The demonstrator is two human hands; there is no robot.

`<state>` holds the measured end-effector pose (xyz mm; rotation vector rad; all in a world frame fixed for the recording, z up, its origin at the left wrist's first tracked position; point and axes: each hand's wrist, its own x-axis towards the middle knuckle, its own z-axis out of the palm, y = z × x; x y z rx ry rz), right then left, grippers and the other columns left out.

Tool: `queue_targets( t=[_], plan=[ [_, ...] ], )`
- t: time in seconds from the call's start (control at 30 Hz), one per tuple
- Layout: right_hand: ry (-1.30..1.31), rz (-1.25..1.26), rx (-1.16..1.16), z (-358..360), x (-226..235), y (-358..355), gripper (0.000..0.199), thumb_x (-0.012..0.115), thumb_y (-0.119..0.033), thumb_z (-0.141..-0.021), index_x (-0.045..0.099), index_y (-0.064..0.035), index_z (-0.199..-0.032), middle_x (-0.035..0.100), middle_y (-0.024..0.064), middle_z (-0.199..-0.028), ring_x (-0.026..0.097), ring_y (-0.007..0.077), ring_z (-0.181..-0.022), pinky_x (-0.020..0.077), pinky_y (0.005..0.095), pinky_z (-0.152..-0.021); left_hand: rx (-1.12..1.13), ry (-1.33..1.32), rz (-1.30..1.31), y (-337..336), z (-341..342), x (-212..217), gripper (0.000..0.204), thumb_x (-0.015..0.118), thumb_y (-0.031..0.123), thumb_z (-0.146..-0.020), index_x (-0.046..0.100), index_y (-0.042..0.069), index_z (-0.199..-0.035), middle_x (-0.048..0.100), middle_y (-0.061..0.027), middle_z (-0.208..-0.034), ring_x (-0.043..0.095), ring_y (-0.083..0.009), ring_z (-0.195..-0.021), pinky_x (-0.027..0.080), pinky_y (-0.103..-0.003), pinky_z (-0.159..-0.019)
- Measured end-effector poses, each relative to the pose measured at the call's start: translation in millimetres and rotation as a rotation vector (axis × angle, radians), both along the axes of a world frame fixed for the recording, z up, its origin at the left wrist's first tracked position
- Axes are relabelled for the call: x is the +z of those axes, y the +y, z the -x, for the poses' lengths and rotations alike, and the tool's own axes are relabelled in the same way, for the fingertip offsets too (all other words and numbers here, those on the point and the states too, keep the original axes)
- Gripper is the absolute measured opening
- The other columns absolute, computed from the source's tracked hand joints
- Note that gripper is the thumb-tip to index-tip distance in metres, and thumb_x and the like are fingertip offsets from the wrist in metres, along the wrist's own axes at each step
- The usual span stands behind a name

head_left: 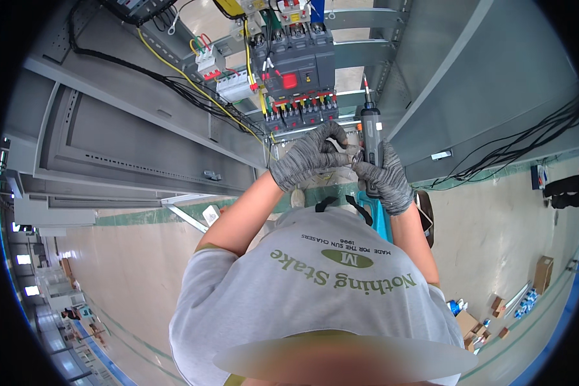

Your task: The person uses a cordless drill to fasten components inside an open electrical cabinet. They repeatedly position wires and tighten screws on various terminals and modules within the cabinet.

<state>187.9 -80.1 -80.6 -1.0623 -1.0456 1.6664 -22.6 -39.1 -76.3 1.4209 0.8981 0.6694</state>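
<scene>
In grey knitted gloves, both my hands are at the cabinet's front, below the breakers. My right hand (390, 180) is wrapped round a dark grey cordless screwdriver (372, 134). It stands upright in the picture, its thin red-tipped bit pointing into the cabinet. My left hand (310, 156) is closed beside it, thumb and fingers bent together close to my right fingertips; whatever it pinches is too small to make out. Just beyond is a large grey circuit breaker (302, 72) with a red button. Below that sits a row of small breakers (301, 112) with coloured wires.
Grey cabinet doors and panels (154, 138) flank me on the left, and another panel (489, 83) on the right. Black cables (521, 145) hang over the right panel. A white terminal unit (235, 87) is left of the breaker. Cardboard boxes (543, 275) lie on the floor at right.
</scene>
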Motion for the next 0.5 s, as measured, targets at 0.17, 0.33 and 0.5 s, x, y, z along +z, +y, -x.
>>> queue_targets(
  t=[0.17,0.33,0.5],
  plan=[
    [-0.004,-0.165,-0.028,4.7,7.1,13.1,0.053,0.077,-0.009,-0.075,0.050,-0.0028,-0.120,0.062,0.0041,-0.088,0.061,0.0123,-0.074,0.0505,0.0256,-0.063,-0.116,-0.100,0.047,12.3,6.7,15.8,0.050,0.076,0.014,-0.081,0.056,0.005,-0.126,0.060,-0.0040,-0.104,0.060,-0.0121,-0.094,0.052,-0.027,-0.079],
    [0.009,-0.071,-0.046,9.5,23.7,47.7,0.045,0.076,-0.009,-0.077,0.052,-0.0037,-0.114,0.063,0.0048,-0.085,0.059,0.0119,-0.064,0.0482,0.0246,-0.052,0.030,-0.077,-0.093,32.1,10.8,25.8,0.043,0.074,0.003,-0.081,0.056,0.003,-0.120,0.061,-0.0042,-0.104,0.060,-0.0129,-0.097,0.053,-0.028,-0.083],
    [0.103,-0.238,-0.298,39.2,41.6,81.9,0.043,0.075,-0.006,-0.077,0.049,-0.0057,-0.112,0.063,0.0056,-0.090,0.059,0.0108,-0.061,0.0480,0.0231,-0.049,0.255,-0.468,-0.206,84.0,16.4,17.3,0.034,0.070,-0.001,-0.083,0.054,0.004,-0.113,0.062,-0.0056,-0.100,0.060,-0.0137,-0.096,0.051,-0.028,-0.086]
  ],
)
